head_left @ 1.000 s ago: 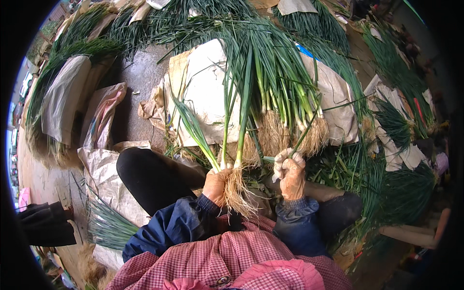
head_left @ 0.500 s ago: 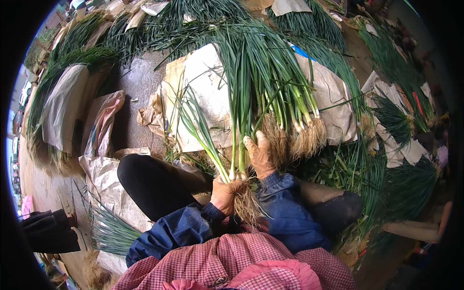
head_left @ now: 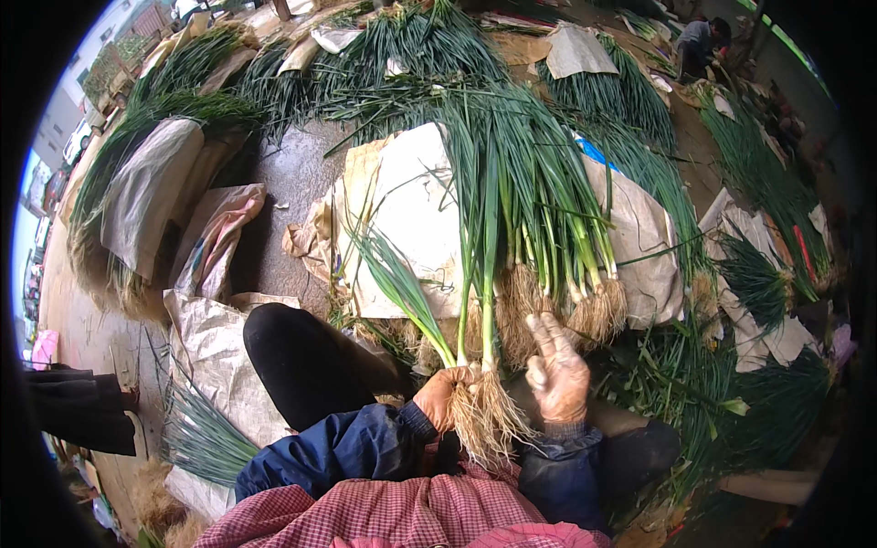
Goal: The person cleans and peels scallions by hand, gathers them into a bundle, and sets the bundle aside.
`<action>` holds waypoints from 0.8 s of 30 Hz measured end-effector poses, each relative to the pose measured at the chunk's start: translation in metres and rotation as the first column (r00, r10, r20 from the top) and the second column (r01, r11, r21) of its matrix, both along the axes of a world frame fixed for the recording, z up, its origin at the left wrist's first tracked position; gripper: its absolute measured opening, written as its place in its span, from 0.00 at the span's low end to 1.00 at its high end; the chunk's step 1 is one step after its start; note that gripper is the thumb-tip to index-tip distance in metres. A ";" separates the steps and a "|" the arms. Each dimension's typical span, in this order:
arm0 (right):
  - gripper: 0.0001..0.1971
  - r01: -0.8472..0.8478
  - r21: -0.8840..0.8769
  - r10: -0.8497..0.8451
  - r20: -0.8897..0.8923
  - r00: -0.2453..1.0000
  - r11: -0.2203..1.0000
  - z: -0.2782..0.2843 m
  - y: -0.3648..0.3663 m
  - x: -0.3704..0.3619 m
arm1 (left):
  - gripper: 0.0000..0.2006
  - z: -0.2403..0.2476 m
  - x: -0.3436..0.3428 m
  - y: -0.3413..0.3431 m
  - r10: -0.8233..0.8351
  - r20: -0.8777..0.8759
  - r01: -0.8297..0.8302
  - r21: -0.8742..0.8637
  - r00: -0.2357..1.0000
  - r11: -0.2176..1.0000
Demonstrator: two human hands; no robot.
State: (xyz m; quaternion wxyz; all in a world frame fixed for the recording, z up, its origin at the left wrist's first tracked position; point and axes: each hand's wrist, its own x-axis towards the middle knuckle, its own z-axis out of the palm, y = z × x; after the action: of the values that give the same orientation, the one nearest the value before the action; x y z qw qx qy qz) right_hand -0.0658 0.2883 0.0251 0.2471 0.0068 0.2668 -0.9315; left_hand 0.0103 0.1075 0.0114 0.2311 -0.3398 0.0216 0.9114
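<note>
My left hand [head_left: 438,399] is closed around the white bases of a few green onions [head_left: 489,331]. Their pale, stringy roots [head_left: 486,418] hang below the fist, while the long green leaves stretch away from me. One stalk leans off to the left of the others. Just right of those roots is my right hand [head_left: 559,382], with two fingers stretched out and nothing visible in it. Beyond its fingertips lies a bunch of green onions [head_left: 548,219], roots toward me, on pale sacking [head_left: 411,183].
My bent knee [head_left: 288,352] rises at left. Sack-wrapped bundles [head_left: 151,201] lie farther left. Loose leaves [head_left: 676,384] are heaped at right, near more green onion bundles [head_left: 758,274]. A co-worker [head_left: 699,46] is at far right. A dark sleeve [head_left: 82,411] shows at left.
My right hand has come away from the stalks, moved right and opened its fingers. The left hand still grips the green onions. The whole view has shifted slightly.
</note>
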 end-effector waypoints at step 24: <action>0.08 0.196 0.900 0.411 -0.360 0.837 0.390 -0.108 -0.066 0.027 | 0.11 -0.016 0.013 -0.008 -0.101 -0.162 -0.039 -0.686 0.982 0.727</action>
State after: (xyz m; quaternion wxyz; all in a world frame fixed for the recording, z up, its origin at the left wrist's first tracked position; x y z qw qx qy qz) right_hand -0.0387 0.2227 -0.0830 0.1804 -0.1354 0.7893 -0.5710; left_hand 0.0237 0.0992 -0.0044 0.1013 -0.3129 0.3840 0.8628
